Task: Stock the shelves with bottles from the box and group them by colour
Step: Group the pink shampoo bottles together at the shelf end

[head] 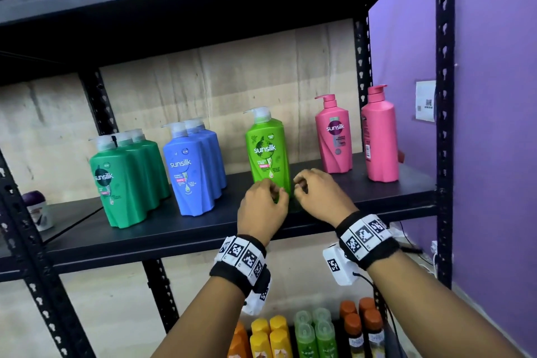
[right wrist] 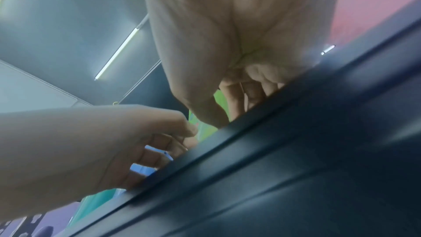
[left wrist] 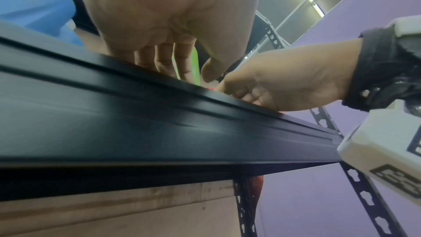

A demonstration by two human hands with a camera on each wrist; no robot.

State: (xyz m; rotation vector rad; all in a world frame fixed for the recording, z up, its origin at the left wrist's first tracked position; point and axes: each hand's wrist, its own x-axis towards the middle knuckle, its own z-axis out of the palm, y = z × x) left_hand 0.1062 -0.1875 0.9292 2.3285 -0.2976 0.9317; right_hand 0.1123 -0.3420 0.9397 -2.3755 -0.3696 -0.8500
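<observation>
The lime-green plastic pump bottle [head: 268, 151] stands upright on the black metal shelf [head: 377, 192], between the blue pump bottles [head: 191, 171] and the pink pump bottles [head: 357, 136]; the left hand [head: 261, 209] and right hand [head: 319, 197] flank its base, fingers loosely curled; whether they touch it I cannot tell.

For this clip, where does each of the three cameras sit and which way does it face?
Head: on the head, facing forward and down at the shelf; both hands flank the light green bottle.
Left wrist: below the shelf edge, facing up; left hand close, right hand beside it.
Right wrist: likewise below, facing up; right hand close, left hand lower left.
Shared: both hands and the light green bottle appear in all three.
</observation>
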